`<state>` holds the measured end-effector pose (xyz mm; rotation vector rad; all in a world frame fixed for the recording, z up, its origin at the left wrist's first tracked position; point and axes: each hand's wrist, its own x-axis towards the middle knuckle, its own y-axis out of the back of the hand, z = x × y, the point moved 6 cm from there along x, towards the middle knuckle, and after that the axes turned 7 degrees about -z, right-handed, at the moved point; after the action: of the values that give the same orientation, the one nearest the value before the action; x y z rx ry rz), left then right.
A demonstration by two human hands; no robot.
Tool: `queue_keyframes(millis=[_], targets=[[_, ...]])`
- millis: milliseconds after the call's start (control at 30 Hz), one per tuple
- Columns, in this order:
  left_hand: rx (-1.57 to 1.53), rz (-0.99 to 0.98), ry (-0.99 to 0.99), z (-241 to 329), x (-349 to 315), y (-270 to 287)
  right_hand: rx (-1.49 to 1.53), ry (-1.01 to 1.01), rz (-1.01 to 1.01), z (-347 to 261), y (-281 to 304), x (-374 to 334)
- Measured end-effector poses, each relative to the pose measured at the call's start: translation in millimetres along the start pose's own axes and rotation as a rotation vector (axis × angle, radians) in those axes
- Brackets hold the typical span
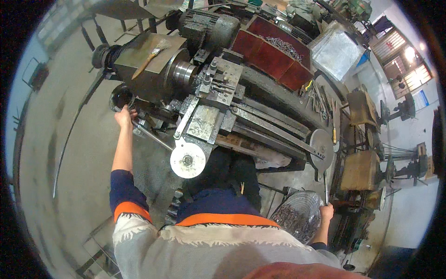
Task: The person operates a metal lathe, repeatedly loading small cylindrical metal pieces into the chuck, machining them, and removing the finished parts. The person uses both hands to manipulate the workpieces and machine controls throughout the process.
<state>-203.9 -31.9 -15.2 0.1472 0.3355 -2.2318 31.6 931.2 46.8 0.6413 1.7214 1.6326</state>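
Observation:
A small metal lathe stands before me, with a round chuck (185, 73) and a tool post (214, 76) on its carriage. At the left, my left hand (124, 116) is closed round the outer end of a long metal lever (155, 138), which runs from a pale round disc (187, 160). Just beyond those fingers is a dark, round, bowl-like part (121, 96). At the right, my right hand (326, 212) wraps the lower end of a second lever (325, 186), hanging from a grey disc (321, 148) at the bed's end. Whether any workpiece is in the chuck I cannot tell.
A wooden-handled brush (147, 63) lies on the headstock (125, 60). Behind the bed stand a motor (209, 30) and a dark red box (274, 60) holding small metal parts. Hand tools (320, 100) lie farther right. A basket of dark pieces (297, 216) sits beside my right hand.

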Motion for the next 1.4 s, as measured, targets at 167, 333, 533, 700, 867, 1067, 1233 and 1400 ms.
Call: queue_keyframes(millis=[167, 333, 533, 700, 867, 1067, 1233, 1400], targets=[[-0.005, 0.07, -0.015, 7.4, -11.7, -8.1, -0.03, -0.197, 0.032, 0.6, -5.4, -17.0], [0.038, 0.047, -0.021, 15.8, -18.4, -10.3, -0.018, -0.197, 0.001, -13.9, 0.2, -23.1], [0.048, 0.056, -0.019, 15.4, -16.2, -14.1, -0.028, -0.196, -0.002, -24.8, 9.8, -36.7], [0.139, 0.059, 0.002, 12.0, -7.0, -10.4, -0.012, -0.211, -0.068, -28.4, 12.0, -40.7], [0.095, 0.013, 0.029, 9.0, -2.7, -6.7, -0.028, -0.14, 0.01, -27.0, 4.9, -36.9], [0.623, 0.005, -0.116, 30.0, 34.3, 33.2, -0.137, 0.118, 0.174, -32.4, 14.5, 38.3], [0.592, -0.037, -0.197, 33.7, 35.6, 54.2, -0.176, -0.031, 0.109, -24.9, 30.4, 101.4], [0.438, 0.065, -0.159, 45.2, -57.4, 128.5, -0.075, -0.071, 0.056, -10.5, 20.4, 97.5]])
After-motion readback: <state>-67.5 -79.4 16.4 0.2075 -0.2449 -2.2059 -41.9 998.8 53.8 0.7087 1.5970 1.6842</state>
